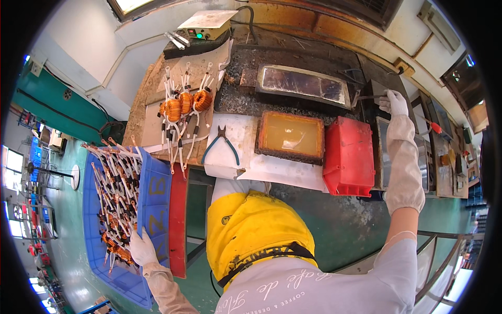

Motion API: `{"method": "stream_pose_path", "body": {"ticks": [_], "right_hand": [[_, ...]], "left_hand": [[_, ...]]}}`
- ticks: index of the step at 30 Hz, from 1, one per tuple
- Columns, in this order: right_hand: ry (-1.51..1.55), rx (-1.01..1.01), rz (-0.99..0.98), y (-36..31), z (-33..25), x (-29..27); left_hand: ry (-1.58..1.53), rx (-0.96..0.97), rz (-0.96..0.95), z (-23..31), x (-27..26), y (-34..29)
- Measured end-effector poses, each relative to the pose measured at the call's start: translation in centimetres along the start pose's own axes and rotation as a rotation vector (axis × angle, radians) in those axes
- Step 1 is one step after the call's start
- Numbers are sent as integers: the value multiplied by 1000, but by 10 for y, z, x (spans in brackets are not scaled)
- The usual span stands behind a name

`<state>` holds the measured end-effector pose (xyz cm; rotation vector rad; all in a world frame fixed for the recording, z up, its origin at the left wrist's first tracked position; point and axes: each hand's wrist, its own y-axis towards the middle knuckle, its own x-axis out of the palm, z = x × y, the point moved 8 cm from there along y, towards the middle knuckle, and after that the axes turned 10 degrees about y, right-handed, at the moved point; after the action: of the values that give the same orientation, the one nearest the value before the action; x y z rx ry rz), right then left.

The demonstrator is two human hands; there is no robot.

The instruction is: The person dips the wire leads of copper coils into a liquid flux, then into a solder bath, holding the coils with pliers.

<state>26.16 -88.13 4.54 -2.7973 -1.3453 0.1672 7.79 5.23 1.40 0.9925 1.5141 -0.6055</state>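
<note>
My gloved right hand [393,103] is closed around the thin handle of a metal scraper [370,97]. The scraper's end lies by the right end of a long solder pot [304,85] with a shiny silvery surface. At lower left, my gloved left hand [142,249] reaches over the inner side of a blue crate [158,199], fingers stretched toward copper-wound coils [116,246] with white sleeved leads. Its fingertips lie against the leads, and no firm grip shows. Several similar orange-copper coils [180,106] stand on the bench's left part.
A dark-rimmed tray of amber liquid [291,137] sits before the pot, beside a red plastic bin [349,157]. Blue-handled cutters [221,145] lie on white paper [246,163]. A control box with a green light [205,30] stands at the back left. A yellow apron [256,222] covers my lap.
</note>
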Motion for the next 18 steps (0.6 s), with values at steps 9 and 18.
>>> {"method": "stream_pose_path", "body": {"ticks": [9, 18], "right_hand": [[81, 30, 18, -13, 10, 0], [-121, -98, 149, 4, 17, -57]], "left_hand": [[-23, 10, 16, -7, 5, 0], [-4, 2, 0, -1, 4, 1]]}}
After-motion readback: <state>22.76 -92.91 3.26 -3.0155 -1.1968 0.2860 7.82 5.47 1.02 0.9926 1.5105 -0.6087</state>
